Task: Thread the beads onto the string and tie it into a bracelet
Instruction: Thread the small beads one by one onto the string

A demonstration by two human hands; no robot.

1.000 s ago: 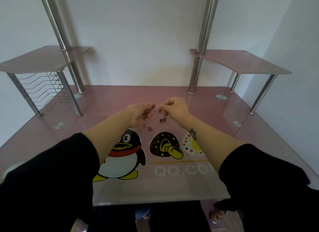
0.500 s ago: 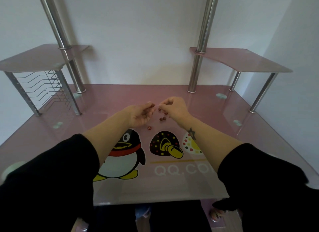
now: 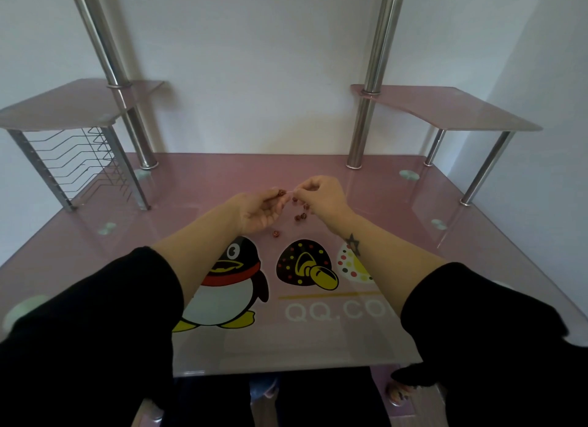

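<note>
The pink glass desk [image 3: 397,223] takes up most of what is in front of the person. Two small raised shelves [image 3: 445,108] of the same glass stand at its back corners, with two steel posts [image 3: 372,76] rising behind. A wire rack [image 3: 79,165] sits under the left shelf. A cartoon penguin [image 3: 229,286] is printed on the glass near the front edge (a mushroom picture and some lettering are printed beside it).

Both forearms reach out from black sleeves, and they have hardly shifted over the last second. The hands are still raised together over the middle of the desk. The left hand [image 3: 259,210] has its fingers curled, with thumb and fingertip pinching one dark red bead [image 3: 281,192]. The right hand [image 3: 323,194], just beside it, pinches the end of the string [image 3: 289,191]. The string shows as a thin pale line running across to that bead. At this distance I cannot tell whether its tip is already in the hole.

Under the hands, the loose beads [image 3: 300,217] lie where they lay before. I count five, though two touch and might be read as one. Four are scattered below the right hand and one lies apart, near the penguin's head.
</note>
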